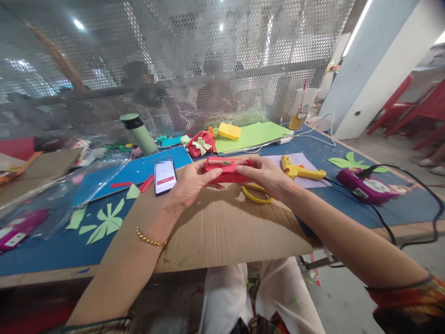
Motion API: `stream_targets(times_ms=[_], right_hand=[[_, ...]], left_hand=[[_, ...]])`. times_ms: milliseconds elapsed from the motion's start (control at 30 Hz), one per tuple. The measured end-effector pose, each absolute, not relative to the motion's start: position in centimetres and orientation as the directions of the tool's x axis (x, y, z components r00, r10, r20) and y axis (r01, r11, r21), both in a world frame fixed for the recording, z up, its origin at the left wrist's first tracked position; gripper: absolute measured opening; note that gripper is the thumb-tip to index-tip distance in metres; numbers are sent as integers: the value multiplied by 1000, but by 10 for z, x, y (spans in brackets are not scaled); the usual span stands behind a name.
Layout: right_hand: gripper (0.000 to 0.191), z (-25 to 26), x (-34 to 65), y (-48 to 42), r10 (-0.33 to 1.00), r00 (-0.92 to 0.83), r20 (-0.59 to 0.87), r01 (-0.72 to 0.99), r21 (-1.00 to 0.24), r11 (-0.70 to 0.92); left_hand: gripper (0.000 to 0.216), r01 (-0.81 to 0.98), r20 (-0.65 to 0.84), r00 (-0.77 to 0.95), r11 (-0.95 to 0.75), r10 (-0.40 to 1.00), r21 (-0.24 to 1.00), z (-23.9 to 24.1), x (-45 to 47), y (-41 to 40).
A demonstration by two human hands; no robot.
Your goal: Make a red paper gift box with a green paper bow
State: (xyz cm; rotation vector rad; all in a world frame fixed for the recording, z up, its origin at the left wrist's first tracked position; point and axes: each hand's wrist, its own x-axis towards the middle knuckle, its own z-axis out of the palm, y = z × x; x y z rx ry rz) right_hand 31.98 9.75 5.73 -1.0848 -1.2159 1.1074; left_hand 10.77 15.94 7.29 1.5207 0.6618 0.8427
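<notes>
Between my two hands is a small red paper box [227,175], held just above the brown cardboard sheet [225,227]. My left hand [191,181] grips its left end, thumb along the near side. Its right end is pinched by my right hand [266,174], the thumb pressed on the near edge. Below my right hand lies a yellow ring-shaped handle [257,195], partly covered by the hand. A phone [165,176] rests by my left wrist. To the right of my right hand, a yellow glue gun [301,170] lies on pale paper.
Light green paper cutouts [106,222] and red strips lie on the left. Behind are a green bottle [139,134], a red paper piece with a pale bow [201,144], a yellow block [229,131] and a drink cup [302,109]. A purple power box [368,185] trails black cables at right.
</notes>
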Motion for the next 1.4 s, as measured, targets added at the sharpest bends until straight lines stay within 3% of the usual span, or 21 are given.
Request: stream_targets(times_ms=[200, 467, 667, 1033, 1400], right_hand=[[32, 59, 318, 95, 979, -95, 178, -21, -984, 177], [27, 58, 315, 96, 988, -64, 141, -105, -985, 134], [22, 55, 314, 96, 992, 8, 129, -43, -991, 129], [40, 59, 316, 95, 989, -71, 126, -72, -990, 121], [32, 53, 318, 99, 981, -49, 187, 37, -981, 189]], left_hand=[[39, -2, 173, 637, -222, 751, 975, 78, 110, 150], [38, 20, 183, 615, -247, 767, 969, 77, 110, 150], [42, 3, 172, 602, -218, 780, 976, 76, 110, 151], [44, -80, 115, 540, -84, 834, 993, 73, 108, 159], [46, -39, 92, 525, -83, 846, 996, 69, 112, 157]])
